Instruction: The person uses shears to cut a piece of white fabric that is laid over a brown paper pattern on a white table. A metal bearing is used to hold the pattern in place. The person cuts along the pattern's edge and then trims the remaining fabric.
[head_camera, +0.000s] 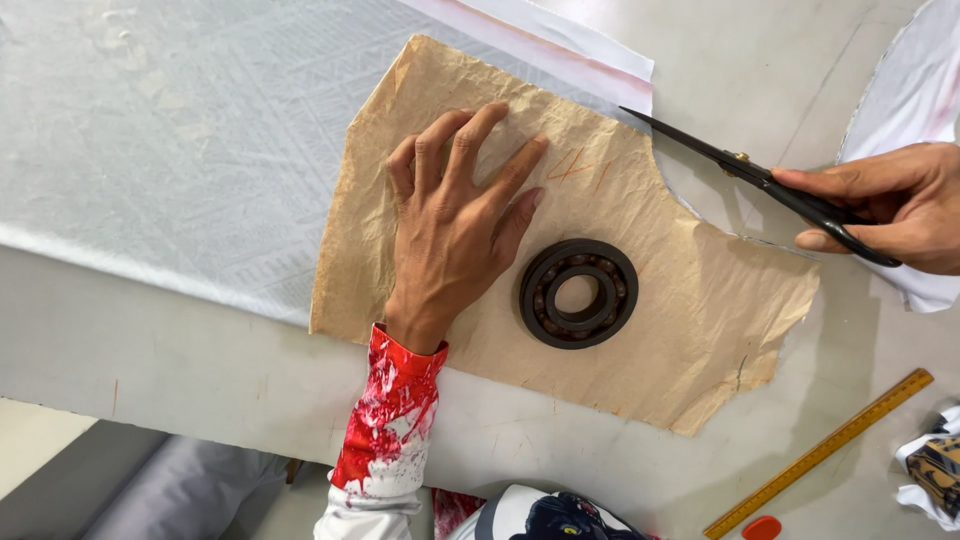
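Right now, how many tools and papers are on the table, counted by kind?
Scissors: 1, in the right hand
Ruler: 1
Bearing ring: 1
Brown paper pattern: 1, under the left hand
Total: 4

Crinkled brown paper pattern (640, 300) flat on white fabric (180, 150); black scissors (760, 180) open.

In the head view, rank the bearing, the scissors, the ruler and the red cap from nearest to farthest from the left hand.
From the left hand, pressed flat on the brown paper:
1. Bearing, just right of the thumb.
2. Scissors, upper right, in the right hand.
3. Ruler and red cap, lower right; too close to call.
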